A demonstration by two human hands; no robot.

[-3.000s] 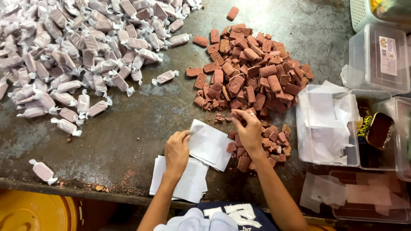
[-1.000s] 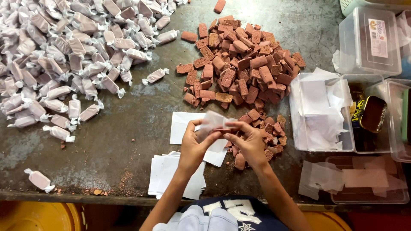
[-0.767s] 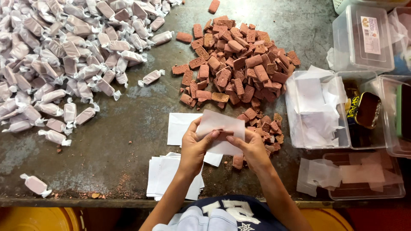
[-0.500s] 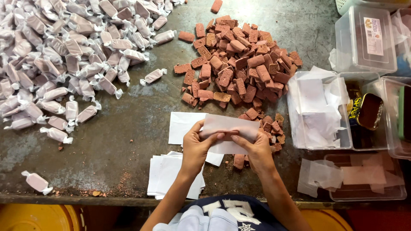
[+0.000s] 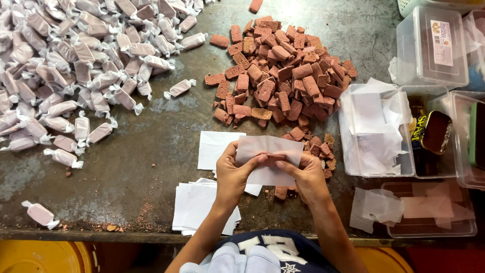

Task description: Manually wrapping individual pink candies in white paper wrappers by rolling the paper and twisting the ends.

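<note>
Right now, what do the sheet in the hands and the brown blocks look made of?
Wrapper sheet: thin translucent paper, possibly waxed; the brown shows through it. Brown blocks: matte, crumbly pressed sweet, apparently; crumbs lie around the pile. Both hands, left hand and right hand, fold the sheet.

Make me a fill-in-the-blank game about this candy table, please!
1. Both hands, left and right, fold a sheet of thin ____ around a brown block.
2. The wrapped candies lie to the ____ of the bare blocks.
3. The bare blocks are ____ in colour.
4. One wrapped candy lies alone near the table's ____ edge.

Missing words: paper; left; brown; front
</note>
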